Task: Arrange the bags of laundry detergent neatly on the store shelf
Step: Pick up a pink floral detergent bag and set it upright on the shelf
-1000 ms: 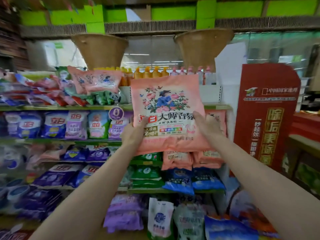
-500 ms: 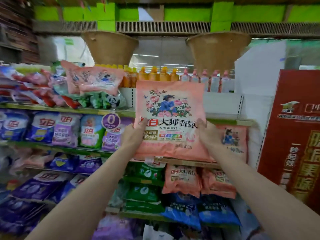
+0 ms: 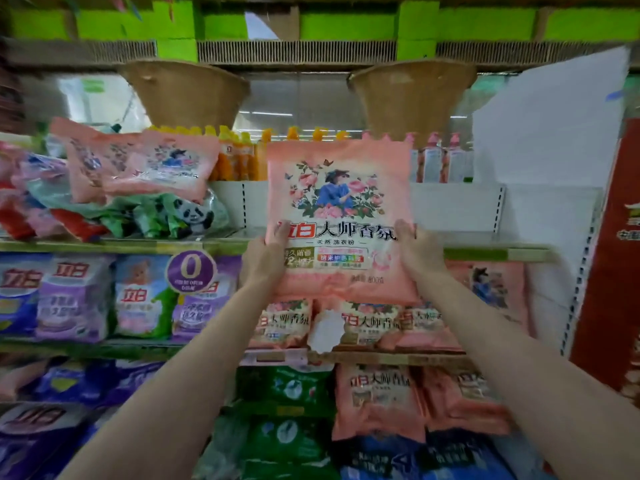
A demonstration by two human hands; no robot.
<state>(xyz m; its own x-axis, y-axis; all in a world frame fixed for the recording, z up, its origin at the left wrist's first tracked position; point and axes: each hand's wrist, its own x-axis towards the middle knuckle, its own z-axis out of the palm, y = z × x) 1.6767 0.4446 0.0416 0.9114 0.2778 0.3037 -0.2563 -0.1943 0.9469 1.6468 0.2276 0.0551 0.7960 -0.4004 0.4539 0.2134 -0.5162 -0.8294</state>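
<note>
I hold a pink detergent bag [image 3: 341, 188] with a flower picture upright in front of the top shelf [image 3: 485, 252]. My left hand [image 3: 265, 256] grips its lower left edge and my right hand [image 3: 420, 249] grips its lower right edge. The bag's bottom hangs below the shelf's front lip, and its top reaches the bottle caps behind. More pink bags of the same kind [image 3: 374, 327] stand on the shelf below, with another pink bag [image 3: 491, 289] at the right. Two pink bags [image 3: 149, 168] lie slanted on a heap at the upper left.
Orange and pink bottles [image 3: 242, 157] line the back of the top shelf. Two woven baskets [image 3: 183, 91] hang above. Purple and blue bags [image 3: 76, 296] fill the left shelves, green bags [image 3: 284, 386] sit lower down. A red display stand [image 3: 613, 271] borders the right.
The pink bag has risen with both hands from the middle shelf level to the top shelf. My view has moved closer and shifted right along the shelves.
</note>
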